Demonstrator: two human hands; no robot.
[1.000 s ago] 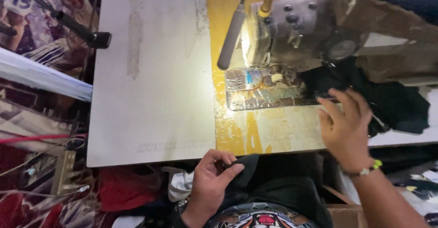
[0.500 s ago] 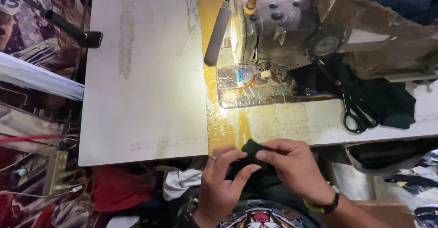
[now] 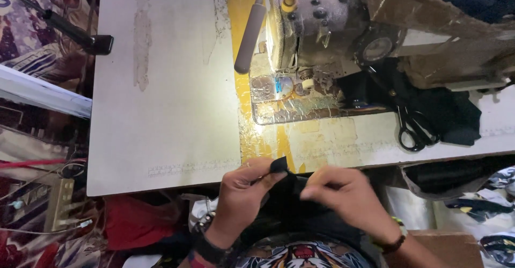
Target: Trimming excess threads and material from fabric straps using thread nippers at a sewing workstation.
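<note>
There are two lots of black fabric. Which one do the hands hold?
The small black fabric piece at the table's near edge, pinched by the left hand and right hand. The other black fabric lies untouched under the scissors.

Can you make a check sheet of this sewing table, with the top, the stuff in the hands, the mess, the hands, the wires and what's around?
Surface: white table, worn, with a yellow strip by the machine.
Job's things: black cloth held at the table's near edge.
Clutter: sewing machine, lit at the needle plate; black scissors on a dark fabric pile; grey handle beside the machine.
Grippers: left hand and right hand both pinch the cloth.
Cables: thin wires at the left, below the table.
Surroundings: patterned fabric at the left; red cloth under the table; black rod off the left edge.
</note>
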